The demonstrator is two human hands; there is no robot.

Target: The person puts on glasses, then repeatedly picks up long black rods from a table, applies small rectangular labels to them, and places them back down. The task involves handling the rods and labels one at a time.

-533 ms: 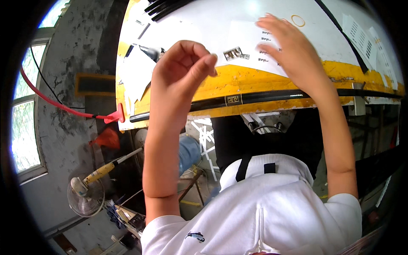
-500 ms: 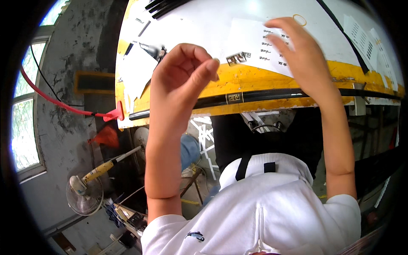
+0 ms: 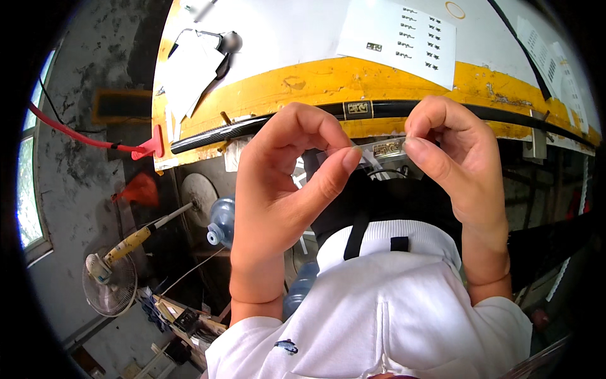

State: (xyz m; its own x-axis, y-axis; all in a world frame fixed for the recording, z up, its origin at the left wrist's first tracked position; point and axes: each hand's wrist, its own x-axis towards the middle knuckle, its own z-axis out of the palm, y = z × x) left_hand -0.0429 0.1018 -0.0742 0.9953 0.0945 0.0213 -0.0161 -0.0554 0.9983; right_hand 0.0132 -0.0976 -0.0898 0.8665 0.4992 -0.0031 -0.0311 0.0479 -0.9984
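Both hands are up close in front of the chest, just below the yellow edge of the worktop [image 3: 328, 79]. The left hand [image 3: 287, 189] and the right hand [image 3: 457, 161] hold a small see-through strip [image 3: 382, 150] between them, with a tiny gold and black label on it. The left grip is pressed together, thumb against fingertips, pinching the left end of the strip. The right grip pinches the right end the same way. The strip looks very light, thin and bendy, like tape or a sticker backing, so I think it could curl, crease or stick to the fingers. It is best held by its two ends, away from the little label. On the worktop lies a white sheet [image 3: 404, 35] with rows of small dark marks, and a long black rod [image 3: 265, 123] runs along the yellow edge. Half a second ago both hands were higher, up on the worktop, with the right hand reaching over the white sheet. Now they have come down and closer together.
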